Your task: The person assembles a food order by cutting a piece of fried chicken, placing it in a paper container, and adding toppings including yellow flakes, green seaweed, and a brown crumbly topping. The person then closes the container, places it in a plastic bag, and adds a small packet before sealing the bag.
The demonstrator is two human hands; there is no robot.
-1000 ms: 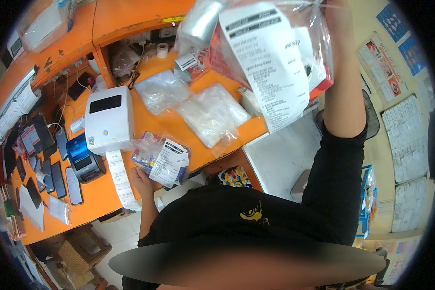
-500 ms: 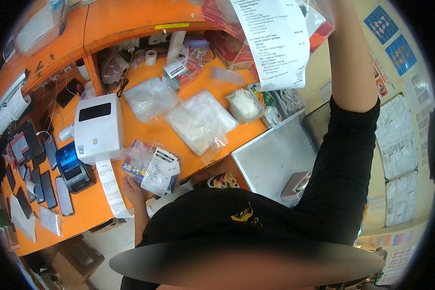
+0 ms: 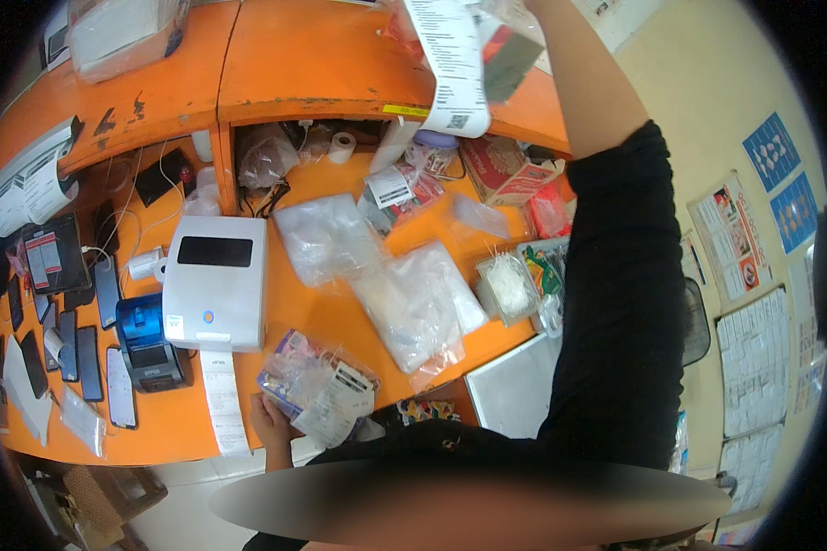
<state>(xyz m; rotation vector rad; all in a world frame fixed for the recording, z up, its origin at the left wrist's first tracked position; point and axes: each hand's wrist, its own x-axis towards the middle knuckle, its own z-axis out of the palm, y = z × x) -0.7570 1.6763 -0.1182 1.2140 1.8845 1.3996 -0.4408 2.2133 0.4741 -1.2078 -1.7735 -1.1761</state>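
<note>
My left hand (image 3: 270, 422) is low in the view, closed on the near edge of a bagged package (image 3: 294, 367). That package is a purple and multicoloured pack in clear plastic with printed slips on it. My right arm (image 3: 606, 119) stretches up to the top edge, where the hand is cut off. Beside its wrist a second clear-bagged package (image 3: 515, 60), red and dark, is raised over the orange upper shelf. A long white receipt (image 3: 452, 69) hangs from it. Whether the right hand grips this package is hidden.
A white label printer (image 3: 213, 308) and a blue receipt printer (image 3: 147, 340) stand on the orange counter, with several phones to their left. Clear plastic bags (image 3: 413, 303) lie mid-counter. A tub of white strips (image 3: 507, 286) is at right, near a grey-white surface (image 3: 515, 386).
The view has shifted, so the counter sits lower and further right. The raised package and its receipt are higher and further left, over the upper shelf. The left hand keeps its package.
</note>
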